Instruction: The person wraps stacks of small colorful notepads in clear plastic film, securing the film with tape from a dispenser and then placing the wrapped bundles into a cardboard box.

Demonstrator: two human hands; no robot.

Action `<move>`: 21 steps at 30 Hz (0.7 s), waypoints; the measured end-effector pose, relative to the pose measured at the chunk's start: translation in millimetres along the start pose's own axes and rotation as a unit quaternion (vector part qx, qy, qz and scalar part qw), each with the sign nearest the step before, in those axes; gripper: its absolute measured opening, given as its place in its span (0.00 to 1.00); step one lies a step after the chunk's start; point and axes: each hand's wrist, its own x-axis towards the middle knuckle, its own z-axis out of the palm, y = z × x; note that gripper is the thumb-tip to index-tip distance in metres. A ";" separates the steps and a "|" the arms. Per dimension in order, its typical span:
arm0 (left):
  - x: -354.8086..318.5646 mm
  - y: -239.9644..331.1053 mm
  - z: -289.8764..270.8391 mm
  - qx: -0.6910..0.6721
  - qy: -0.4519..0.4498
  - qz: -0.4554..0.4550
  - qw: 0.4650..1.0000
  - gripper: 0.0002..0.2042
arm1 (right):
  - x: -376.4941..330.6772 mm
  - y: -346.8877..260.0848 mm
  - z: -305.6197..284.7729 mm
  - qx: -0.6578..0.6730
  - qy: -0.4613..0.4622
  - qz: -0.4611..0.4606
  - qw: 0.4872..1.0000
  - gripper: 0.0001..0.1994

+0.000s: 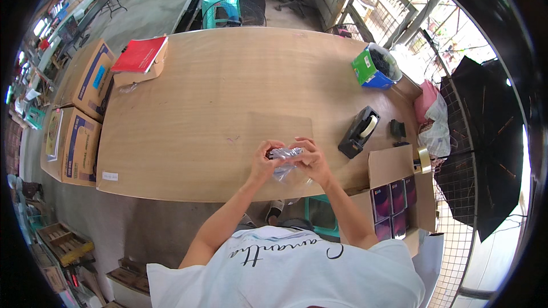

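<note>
Near the front edge of the brown table (217, 102), both my hands hold a small item in shiny clear plastic wrap (283, 153). My left hand (265, 159) pinches its left end, where something dark shows. At the other end, the fingers of my right hand (310, 159) are closed on the wrap. A loose, crinkled part of the plastic hangs below my fingers toward the table edge. What is inside the wrap is too small to make out.
A black tape dispenser (358, 132) stands to the right, beside an open carton (390, 166) of dark purple boxes (398, 197). A green-and-blue container (371, 69) is at the far right. Red papers (140, 55) and large cartons (80, 145) are on the left.
</note>
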 end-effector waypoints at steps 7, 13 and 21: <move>-15.6 4.6 15.6 0.044 0.106 0.010 0.993 0.07 | -45.0 20.8 -64.4 -0.012 0.496 0.203 0.844 0.12; -13.1 -1.7 21.5 0.028 0.100 0.046 0.994 0.08 | -81.9 111.0 -142.5 0.138 0.502 0.557 0.647 0.08; -17.9 5.9 19.1 0.048 0.111 0.062 0.991 0.08 | -103.7 119.0 -44.7 0.492 0.545 0.496 0.463 0.08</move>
